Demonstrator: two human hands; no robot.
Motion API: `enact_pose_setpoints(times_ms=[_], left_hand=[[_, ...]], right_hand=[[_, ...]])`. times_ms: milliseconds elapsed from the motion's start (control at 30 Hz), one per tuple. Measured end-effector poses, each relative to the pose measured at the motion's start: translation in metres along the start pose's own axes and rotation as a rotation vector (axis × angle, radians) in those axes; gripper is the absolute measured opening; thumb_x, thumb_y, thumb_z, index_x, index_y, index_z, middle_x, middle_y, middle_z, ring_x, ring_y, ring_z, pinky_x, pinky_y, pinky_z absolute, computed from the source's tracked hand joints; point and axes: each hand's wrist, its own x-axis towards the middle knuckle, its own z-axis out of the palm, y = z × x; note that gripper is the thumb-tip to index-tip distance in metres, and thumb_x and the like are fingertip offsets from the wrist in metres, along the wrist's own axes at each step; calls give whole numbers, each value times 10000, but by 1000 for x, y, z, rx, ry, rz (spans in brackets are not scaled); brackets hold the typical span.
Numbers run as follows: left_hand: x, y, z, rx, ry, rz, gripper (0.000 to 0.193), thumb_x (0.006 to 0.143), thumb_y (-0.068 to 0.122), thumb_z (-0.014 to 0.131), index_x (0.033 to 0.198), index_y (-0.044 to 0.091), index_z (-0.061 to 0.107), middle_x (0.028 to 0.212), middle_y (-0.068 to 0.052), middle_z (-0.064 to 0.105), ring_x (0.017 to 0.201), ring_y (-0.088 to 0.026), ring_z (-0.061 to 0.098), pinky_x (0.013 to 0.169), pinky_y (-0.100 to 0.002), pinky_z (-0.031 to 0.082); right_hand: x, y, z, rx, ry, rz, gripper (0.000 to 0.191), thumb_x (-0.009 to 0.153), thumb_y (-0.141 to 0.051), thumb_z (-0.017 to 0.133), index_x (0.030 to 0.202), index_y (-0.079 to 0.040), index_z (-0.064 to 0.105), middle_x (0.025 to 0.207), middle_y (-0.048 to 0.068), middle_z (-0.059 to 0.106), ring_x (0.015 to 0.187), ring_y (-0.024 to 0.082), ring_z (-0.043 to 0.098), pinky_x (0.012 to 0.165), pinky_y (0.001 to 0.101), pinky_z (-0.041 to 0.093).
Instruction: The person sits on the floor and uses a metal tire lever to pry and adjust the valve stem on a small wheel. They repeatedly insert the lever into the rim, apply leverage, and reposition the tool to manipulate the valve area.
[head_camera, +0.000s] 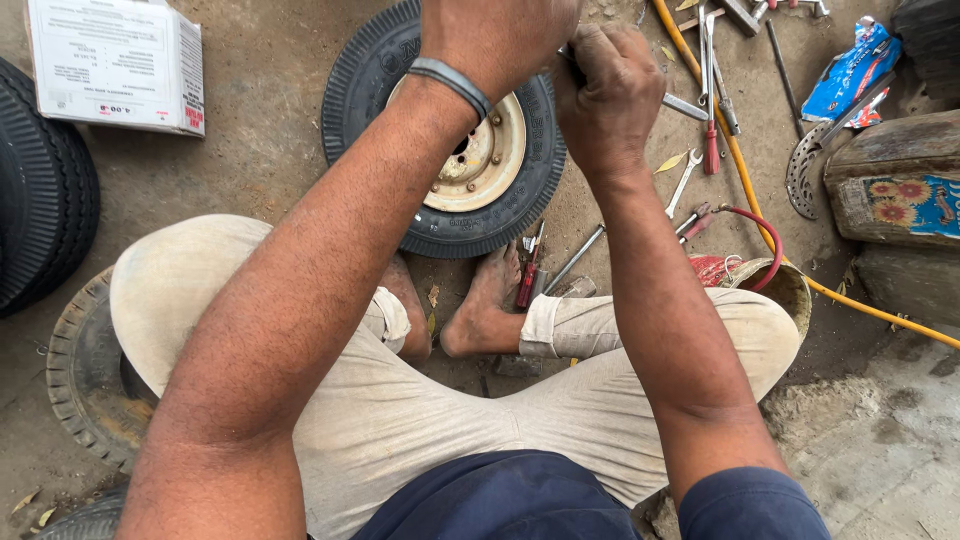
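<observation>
I sit cross-legged over a small black wheel (380, 70) with a cream metal rim (490, 165), which lies flat on the ground in front of my feet. My right hand (610, 100) is clenched above the tyre's right edge around a tool; its grey metal end (686, 106) sticks out to the right. My left hand (495, 30), with a grey band on the wrist, is raised over the wheel's top right, close beside the right hand. Its fingers run past the frame's top edge, so its grip is hidden.
Loose wrenches (683, 180), a red-handled screwdriver (710, 150) and other tools lie to the right, crossed by a yellow hose (745, 185). A small bowl (790, 290) sits by my right knee. A white box (115, 60) and stacked tyres (40, 190) are at left.
</observation>
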Motion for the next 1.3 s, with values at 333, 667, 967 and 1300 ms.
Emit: enact_pose_setpoints(times_ms=[333,667,967,1300], left_hand=[[3,14,-25,-243,88,-144,216,929,288,738,790,124,752,540,-41,614,458,-158,603,429,-319,469],[5,6,-27,-252,8,-199,244,929,281,752,772,94,750,484,-41,595,413,-127,587,391,-300,460],[17,7,-52,-356,68,-197,158,877,209,759,842,60,717,673,-132,660,609,-308,667,558,-435,532],[37,17,-84,-250,-223,-308,299,906,341,752,864,49,709,838,-165,708,870,-328,688,766,-468,558]], right_hand=[[11,45,37,-213,-138,95,87,866,0,702,894,-79,679,749,69,640,689,249,687,641,412,534],[27,44,42,-287,-358,-141,277,903,-192,794,1065,-7,665,976,152,633,893,264,632,738,430,516],[27,14,35,-207,-434,62,196,874,-153,735,991,-16,658,802,174,674,776,374,669,645,493,516],[12,20,-55,-67,-346,413,576,804,-378,855,1229,-56,637,979,117,716,981,300,658,896,464,491]])
